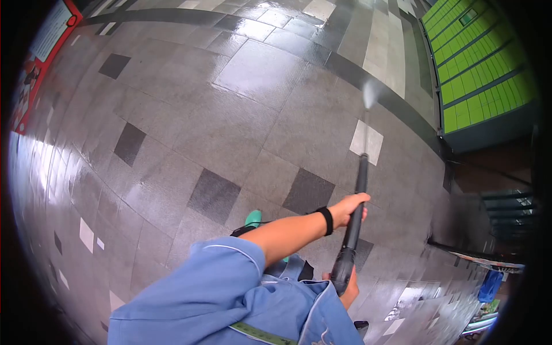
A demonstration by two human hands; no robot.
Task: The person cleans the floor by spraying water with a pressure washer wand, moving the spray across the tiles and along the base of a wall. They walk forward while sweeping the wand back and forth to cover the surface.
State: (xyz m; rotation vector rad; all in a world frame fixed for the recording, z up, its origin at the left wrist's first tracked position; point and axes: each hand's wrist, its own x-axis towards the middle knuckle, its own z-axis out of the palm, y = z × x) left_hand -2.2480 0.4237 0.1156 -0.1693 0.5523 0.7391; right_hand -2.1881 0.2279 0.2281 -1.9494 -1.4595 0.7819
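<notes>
Item one, the pressure-washer lance: a long black wand, and you are holding it in both hands, pointing it away from your body and slightly upward in the view. Its nozzle end is sitting near the pale floor tile, and a thin jet with a white puff of spray is leaving the tip and striking the dark band of the floor. Item two, your left hand: it is reaching forward with the arm extended, and its grip is closing fully around the mid-section of the lance, thumb on top. A black wristband is circling that wrist. Item three, your right hand: it is sitting close to your body at the thicker rear end of the lance, its grip wrapping the handle from below, though your clothing is hiding most of the fingers. Item four, the blue short-sleeved shirt you are wearing, which is filling the lower middle of the view. Item five, a teal shoe, which is showing just beyond your left forearm. Item six, the wet floor: grey stone tiles with darker and lighter squares scattered among them, glistening all over. Item seven, a green tiled wall standing at the upper right, well apart from the lance.
</notes>
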